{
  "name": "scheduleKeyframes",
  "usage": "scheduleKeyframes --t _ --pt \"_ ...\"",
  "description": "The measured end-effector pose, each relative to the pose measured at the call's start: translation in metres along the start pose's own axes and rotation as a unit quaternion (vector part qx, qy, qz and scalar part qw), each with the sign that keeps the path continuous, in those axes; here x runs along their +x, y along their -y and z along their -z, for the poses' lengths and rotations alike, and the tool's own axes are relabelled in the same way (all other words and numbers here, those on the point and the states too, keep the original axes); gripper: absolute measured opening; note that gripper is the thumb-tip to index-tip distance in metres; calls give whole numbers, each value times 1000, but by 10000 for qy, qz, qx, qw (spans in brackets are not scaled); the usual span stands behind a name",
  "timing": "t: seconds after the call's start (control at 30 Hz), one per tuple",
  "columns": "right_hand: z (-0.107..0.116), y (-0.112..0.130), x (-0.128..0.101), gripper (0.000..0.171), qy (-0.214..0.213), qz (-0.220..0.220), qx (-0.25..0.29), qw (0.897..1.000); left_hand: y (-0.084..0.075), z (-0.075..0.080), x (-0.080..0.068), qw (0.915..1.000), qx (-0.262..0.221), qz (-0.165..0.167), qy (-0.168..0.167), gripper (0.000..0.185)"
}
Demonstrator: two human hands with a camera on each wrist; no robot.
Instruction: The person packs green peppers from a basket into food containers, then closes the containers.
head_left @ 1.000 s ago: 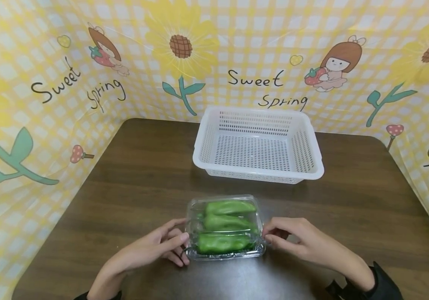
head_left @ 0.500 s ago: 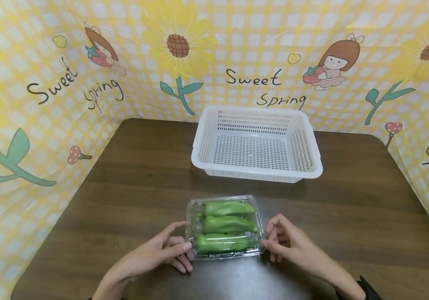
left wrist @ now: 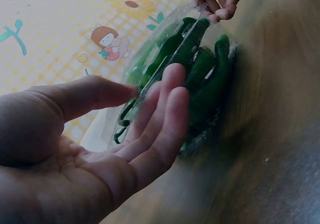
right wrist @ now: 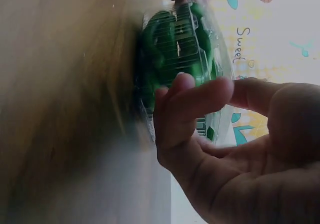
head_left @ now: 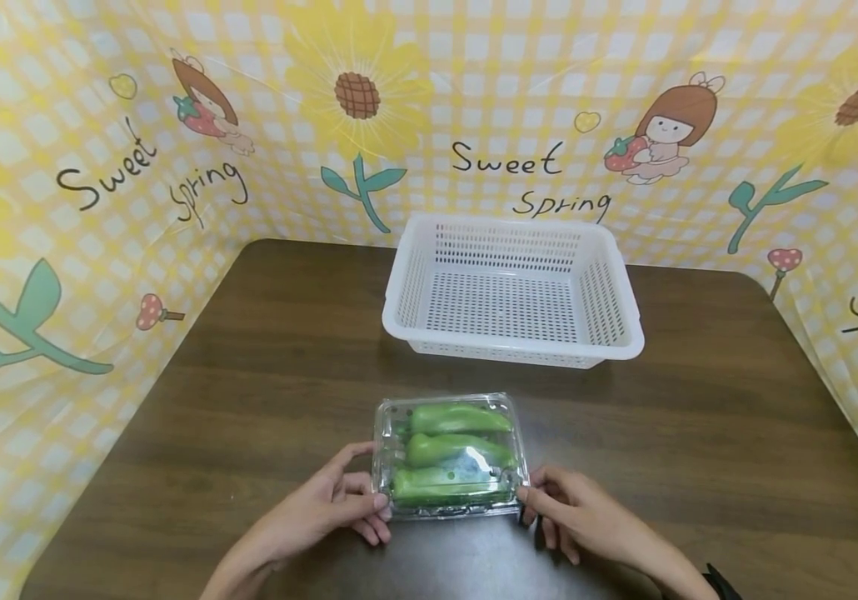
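Basically both hands are pinching the clear clamshell box (head_left: pixel 450 455) of green peppers (head_left: pixel 456 448) near the table's (head_left: pixel 249 375) front edge: left hand (head_left: pixel 324 508) at its left corner, right hand (head_left: pixel 579 515) at its right. Lid looking closed; white basket (head_left: pixel 511 292) beyond sitting unfilled.

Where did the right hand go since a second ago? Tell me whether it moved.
Yes. The right hand slid nearer the person, from the clamshell box's right side to its near right corner.
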State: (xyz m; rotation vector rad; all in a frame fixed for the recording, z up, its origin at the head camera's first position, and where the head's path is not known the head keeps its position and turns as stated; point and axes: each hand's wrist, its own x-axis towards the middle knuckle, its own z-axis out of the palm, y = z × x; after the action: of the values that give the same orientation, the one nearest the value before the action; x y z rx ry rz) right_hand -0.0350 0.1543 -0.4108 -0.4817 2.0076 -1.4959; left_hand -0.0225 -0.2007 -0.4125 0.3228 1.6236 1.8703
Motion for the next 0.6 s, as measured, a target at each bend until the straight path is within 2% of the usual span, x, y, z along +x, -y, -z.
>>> scheduleKeyframes --t 0.2,0.4,0.6 --pt "-2 -3 4 34 410 197 675 9967 1 -2 3 10000 -47 -61 -51 73" --pt "-5 -5 4 40 383 139 1033 9938 -1 -5 7 9997 34 -17 -240 73" --pt "-5 -6 3 43 353 43 1205 9921 1 -7 10 9991 -7 -110 -422 71"
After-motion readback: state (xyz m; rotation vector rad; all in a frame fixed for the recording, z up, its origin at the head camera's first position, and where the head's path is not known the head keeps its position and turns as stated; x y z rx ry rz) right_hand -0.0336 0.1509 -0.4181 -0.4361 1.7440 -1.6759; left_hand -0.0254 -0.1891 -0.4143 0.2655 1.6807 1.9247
